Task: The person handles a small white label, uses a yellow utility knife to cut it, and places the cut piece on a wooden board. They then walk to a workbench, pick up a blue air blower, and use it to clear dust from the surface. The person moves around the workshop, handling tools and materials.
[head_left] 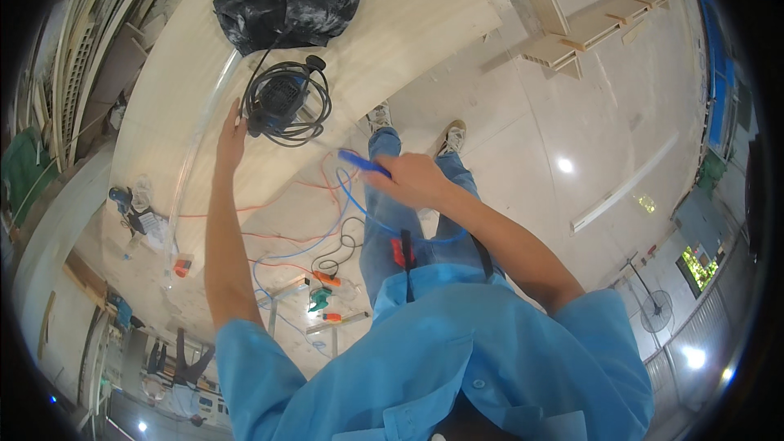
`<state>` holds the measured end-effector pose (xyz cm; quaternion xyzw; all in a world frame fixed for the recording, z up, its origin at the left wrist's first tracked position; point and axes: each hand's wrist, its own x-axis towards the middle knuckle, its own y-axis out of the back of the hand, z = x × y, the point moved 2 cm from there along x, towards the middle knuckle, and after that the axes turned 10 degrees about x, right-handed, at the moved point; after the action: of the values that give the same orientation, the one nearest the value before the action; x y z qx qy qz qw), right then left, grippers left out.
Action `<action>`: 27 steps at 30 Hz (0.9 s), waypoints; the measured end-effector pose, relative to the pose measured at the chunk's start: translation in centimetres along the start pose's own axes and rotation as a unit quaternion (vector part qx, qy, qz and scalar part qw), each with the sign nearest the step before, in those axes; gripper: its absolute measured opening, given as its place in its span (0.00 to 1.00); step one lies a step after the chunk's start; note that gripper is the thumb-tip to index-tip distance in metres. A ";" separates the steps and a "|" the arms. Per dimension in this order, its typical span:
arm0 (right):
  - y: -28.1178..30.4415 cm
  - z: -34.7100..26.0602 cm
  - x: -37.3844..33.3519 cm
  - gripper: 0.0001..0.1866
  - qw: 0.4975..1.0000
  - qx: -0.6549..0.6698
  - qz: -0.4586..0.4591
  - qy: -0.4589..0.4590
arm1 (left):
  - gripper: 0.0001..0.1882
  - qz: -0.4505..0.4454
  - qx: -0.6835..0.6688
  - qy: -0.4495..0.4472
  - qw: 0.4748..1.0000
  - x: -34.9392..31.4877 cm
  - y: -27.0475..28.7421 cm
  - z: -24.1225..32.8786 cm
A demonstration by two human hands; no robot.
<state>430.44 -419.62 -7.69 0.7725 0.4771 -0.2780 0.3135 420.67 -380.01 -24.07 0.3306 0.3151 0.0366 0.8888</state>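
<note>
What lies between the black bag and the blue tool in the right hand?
In the head view, the black power tool and its coiled cable, lying on the pale board.

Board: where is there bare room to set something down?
Two patches of the board look bare: one right of the bag and tool, out to the right edge; another left of the shiny strip. It is crowded around the tool, with its coiled cord and the left hand.
</note>
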 end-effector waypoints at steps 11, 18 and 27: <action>2.9 1.0 1.5 0.28 0.979 -0.116 0.146 -0.088 | 0.27 0.049 -0.183 0.222 0.957 -13.8 -7.6 -1.8; 6.5 -1.1 0.9 0.28 0.977 -0.023 0.212 -0.034 | 0.27 0.010 -0.266 0.330 0.906 -21.6 -11.4 -1.2; 9.2 -5.8 4.9 0.27 0.966 -0.010 0.238 0.096 | 0.23 -0.003 -0.304 0.302 0.904 -22.2 -11.3 4.7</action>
<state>441.55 -415.72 -5.51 0.8839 0.3098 -0.1153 0.3308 404.08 -397.55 -16.31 0.0170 0.5430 0.2260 0.8086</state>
